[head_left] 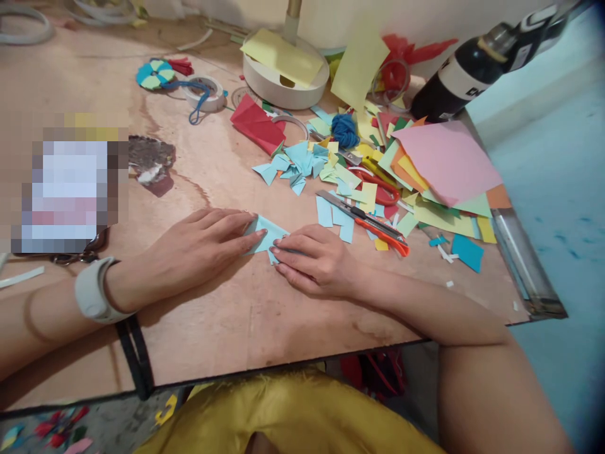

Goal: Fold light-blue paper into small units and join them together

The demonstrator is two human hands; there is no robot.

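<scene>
On the tabletop in front of me lies a small folded piece of light blue paper [267, 234]. My left hand [208, 243] reaches in from the left, its thumb and fingertips closed on the paper's left end. From the other side, my right hand [314, 258] has its curled fingers on the right end of the same piece. Part of the paper is hidden beneath the fingers. Just beyond my right hand rests a craft knife [363, 221] with an orange end, lying on paper scraps. A little farther off is a pile of folded light blue paper pieces [302, 161].
Coloured sheets [449, 157], red-handled scissors [378, 186] and blue yarn [345, 130] crowd the right side. Behind them lies a black bottle [456, 79]. A round white lamp base [286, 82], a tape roll [204, 93] and a blue-green paper disc [155, 74] are at the back.
</scene>
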